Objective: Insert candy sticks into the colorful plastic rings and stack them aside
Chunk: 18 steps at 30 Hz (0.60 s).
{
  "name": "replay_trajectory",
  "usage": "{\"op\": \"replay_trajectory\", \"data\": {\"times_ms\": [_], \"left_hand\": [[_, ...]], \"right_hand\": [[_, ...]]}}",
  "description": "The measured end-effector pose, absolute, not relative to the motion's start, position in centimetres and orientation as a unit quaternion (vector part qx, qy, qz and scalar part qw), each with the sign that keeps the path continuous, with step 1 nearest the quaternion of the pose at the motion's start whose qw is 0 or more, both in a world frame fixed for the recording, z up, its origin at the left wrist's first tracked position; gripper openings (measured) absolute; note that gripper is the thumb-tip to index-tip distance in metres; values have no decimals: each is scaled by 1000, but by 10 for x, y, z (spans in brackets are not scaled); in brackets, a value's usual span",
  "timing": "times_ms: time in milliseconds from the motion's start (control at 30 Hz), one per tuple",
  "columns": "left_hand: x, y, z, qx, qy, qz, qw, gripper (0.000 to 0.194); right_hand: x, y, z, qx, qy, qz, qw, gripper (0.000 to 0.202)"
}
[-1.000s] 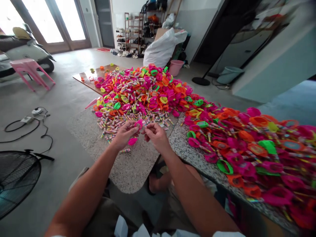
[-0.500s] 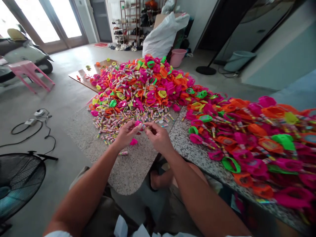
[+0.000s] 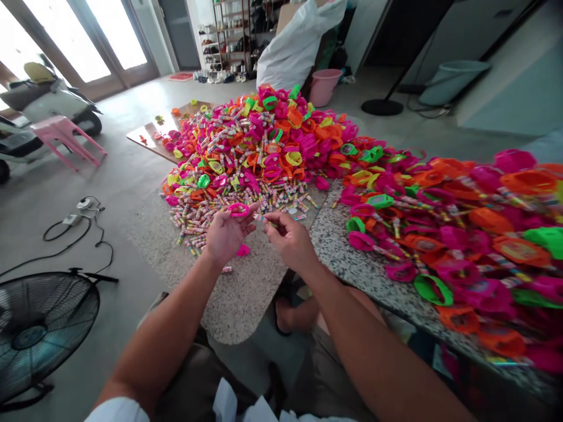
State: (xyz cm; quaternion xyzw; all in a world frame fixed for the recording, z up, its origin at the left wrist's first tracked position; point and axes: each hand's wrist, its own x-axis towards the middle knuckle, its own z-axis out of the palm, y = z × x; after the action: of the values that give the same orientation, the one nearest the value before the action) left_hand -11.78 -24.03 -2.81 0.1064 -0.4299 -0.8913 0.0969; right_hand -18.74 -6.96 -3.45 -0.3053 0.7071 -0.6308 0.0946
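A pink toy watch lies on the raised fingers of my left hand, which is turned palm up and holds it near the thumb. My right hand has its thumb and forefinger pinched on a small printed candy tube, a short gap from the left fingertips. Just beyond both hands spreads a heap of similar candy tubes. Another pink toy watch is on the speckled stone tabletop, partly behind my left hand. One loose tube rests near my left wrist.
A large mound of bright toy watches rises at the back. More watches with tubes cover the right-hand stone table. A black fan stands on the floor at left, near a cable and a pink stool.
My hands have moved apart. My left hand has turned palm up with the pink toy watch, and my right hand has drawn slightly right with the tube. The view has shifted a little.
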Motion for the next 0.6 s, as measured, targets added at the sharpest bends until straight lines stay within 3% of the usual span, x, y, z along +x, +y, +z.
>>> {"op": "replay_trajectory", "data": {"times_ms": [267, 600], "left_hand": [[-117, -228, -26, 122, -413, -898, 86, 28], [-118, -225, -36, 128, -590, -763, 233, 18]], "right_hand": [[-187, -71, -36, -321, 708, -625, 70, 24], [-193, -63, -33, -298, 689, -657, 71, 31]]}}
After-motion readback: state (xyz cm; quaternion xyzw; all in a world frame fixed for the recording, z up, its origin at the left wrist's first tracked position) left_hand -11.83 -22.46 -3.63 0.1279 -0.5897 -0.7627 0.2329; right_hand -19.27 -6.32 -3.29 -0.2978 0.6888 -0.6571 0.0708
